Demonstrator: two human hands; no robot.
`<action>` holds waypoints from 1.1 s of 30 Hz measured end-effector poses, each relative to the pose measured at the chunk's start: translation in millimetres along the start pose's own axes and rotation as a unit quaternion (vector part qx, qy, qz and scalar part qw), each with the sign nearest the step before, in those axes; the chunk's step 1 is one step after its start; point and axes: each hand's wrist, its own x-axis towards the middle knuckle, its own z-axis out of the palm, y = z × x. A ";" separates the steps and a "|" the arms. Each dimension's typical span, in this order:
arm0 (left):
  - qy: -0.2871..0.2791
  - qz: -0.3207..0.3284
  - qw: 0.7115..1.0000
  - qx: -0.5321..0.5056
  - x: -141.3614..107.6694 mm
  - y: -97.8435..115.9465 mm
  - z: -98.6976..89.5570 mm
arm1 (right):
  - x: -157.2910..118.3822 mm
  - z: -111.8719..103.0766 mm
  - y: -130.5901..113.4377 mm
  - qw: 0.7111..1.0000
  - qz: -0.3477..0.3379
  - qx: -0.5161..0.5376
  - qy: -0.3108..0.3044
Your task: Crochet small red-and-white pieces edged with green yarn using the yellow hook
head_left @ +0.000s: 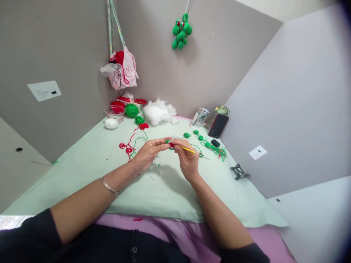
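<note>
Over the middle of the table, a small red, green and white crochet piece (pixel 171 145) is pinched between the fingertips of my left hand (pixel 146 155). A crochet hook (pixel 187 149) with a yellow handle rests in my right hand (pixel 188 160); its metal end points right, away from the piece. The right fingertips touch the piece, and fingers partly cover it. Below my hands a loop of white yarn (pixel 155 171) lies on the pale green cloth (pixel 175 197). Red yarn strands (pixel 128 149) lie loosely to the left.
White stuffing (pixel 159 112), a green yarn ball (pixel 132 110) and a clear bowl (pixel 114 113) are at the back. Small green crochet balls (pixel 201 138), a dark phone (pixel 218 125), a clear cup (pixel 201 117) and a black claw clip (pixel 239 171) lie to the right. Grey walls enclose the table.
</note>
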 end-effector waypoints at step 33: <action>-0.052 -0.038 0.998 -0.009 4.4 2.0 -9.5 | 18.2 -9.7 -5.3 0.942 0.247 0.224 0.037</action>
